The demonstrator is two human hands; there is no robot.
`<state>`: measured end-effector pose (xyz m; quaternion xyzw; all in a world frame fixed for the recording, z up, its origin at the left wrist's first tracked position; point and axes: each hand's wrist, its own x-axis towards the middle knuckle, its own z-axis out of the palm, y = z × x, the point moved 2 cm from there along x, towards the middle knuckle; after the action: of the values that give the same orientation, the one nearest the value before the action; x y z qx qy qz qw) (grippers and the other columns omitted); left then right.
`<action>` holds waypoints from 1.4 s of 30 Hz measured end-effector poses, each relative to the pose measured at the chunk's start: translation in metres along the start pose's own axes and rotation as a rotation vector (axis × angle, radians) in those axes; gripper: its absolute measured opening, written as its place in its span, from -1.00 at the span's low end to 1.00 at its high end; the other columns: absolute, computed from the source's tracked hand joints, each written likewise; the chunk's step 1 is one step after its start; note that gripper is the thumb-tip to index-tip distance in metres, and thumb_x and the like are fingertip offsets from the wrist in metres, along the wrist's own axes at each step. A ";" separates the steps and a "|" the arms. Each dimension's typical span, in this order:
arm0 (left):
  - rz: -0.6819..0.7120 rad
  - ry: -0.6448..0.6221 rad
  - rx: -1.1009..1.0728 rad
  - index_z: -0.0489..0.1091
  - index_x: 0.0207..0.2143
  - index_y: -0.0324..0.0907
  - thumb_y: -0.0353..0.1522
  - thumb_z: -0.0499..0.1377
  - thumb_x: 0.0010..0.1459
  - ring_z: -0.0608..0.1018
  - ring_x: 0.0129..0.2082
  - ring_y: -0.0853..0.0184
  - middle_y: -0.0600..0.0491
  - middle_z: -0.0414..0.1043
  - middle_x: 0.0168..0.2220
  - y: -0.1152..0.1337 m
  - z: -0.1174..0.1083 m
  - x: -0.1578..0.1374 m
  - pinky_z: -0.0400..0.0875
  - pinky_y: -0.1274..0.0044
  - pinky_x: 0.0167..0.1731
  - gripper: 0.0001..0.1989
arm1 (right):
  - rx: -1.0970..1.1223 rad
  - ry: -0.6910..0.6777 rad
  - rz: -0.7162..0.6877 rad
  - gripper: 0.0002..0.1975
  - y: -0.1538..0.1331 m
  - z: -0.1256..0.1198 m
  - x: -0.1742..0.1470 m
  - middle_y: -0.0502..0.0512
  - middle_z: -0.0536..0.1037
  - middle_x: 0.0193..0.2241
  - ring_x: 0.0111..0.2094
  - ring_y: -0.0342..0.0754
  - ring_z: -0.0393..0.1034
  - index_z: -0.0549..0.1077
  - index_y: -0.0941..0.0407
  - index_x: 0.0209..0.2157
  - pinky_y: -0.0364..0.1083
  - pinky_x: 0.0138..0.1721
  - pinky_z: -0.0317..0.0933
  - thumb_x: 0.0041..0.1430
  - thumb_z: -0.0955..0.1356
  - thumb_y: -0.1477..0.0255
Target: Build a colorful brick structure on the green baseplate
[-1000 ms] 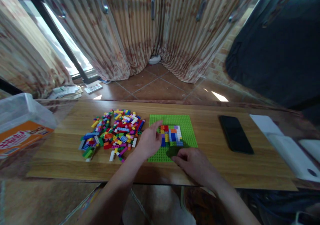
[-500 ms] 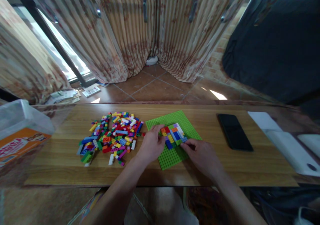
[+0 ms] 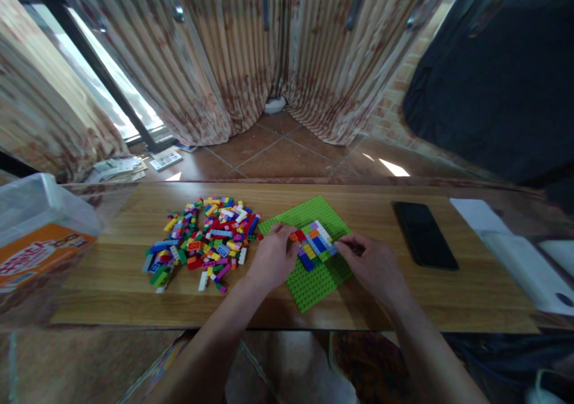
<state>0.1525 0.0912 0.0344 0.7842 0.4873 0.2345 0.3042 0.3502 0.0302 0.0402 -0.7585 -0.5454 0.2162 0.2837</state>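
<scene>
A flat panel of joined toy bricks (image 3: 316,241) in red, yellow, blue, white and orange is over the green studded baseplate (image 3: 318,287). Whether it is pressed onto the studs or slightly raised, I cannot tell. My left hand (image 3: 275,253) is closed at the panel's left edge, thumb and fingers on the red and orange end. At the right corner, by the white and light blue bricks, my right hand (image 3: 371,265) pinches the panel's edge. Its curled fingers are partly hidden. A heap of loose toy bricks (image 3: 210,233) lies left of the baseplate.
A black phone (image 3: 424,235) lies on the wooden table (image 3: 134,311) to the right, with white objects (image 3: 515,260) beyond it. At the far left stands a clear plastic box (image 3: 49,236) with an orange label. Curtains (image 3: 233,81) hang behind the table.
The baseplate has turned slightly counterclockwise, its near corner shifting right. My right hand has moved a little up and right along the panel's edge. The view has shifted slightly.
</scene>
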 end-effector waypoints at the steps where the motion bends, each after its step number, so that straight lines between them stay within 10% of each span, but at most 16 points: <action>1: 0.005 0.004 0.010 0.45 -0.15 -0.23 -0.49 0.10 0.18 0.52 -0.20 0.27 -0.06 0.43 -0.17 0.000 0.000 0.000 0.44 0.42 -0.13 -0.80 | 0.002 0.004 -0.018 -0.74 -0.002 0.002 0.000 0.08 0.61 -0.41 -0.42 -0.02 0.46 0.56 0.08 -0.31 -0.06 -0.35 0.24 0.15 0.32 0.21; 42: -0.043 0.016 -0.100 0.53 -0.23 -0.22 -0.53 0.03 0.17 0.50 -0.34 0.38 0.02 0.46 -0.31 -0.007 -0.004 0.004 0.43 0.54 -0.24 -0.72 | -0.131 0.043 -0.144 -0.67 -0.009 0.022 -0.001 0.21 0.58 -0.24 -0.27 0.07 0.46 0.51 0.13 -0.19 0.01 -0.20 0.27 0.25 0.24 0.23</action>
<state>0.1471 0.0984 0.0327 0.7555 0.4943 0.2580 0.3440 0.3301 0.0358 0.0300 -0.7387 -0.6053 0.1426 0.2601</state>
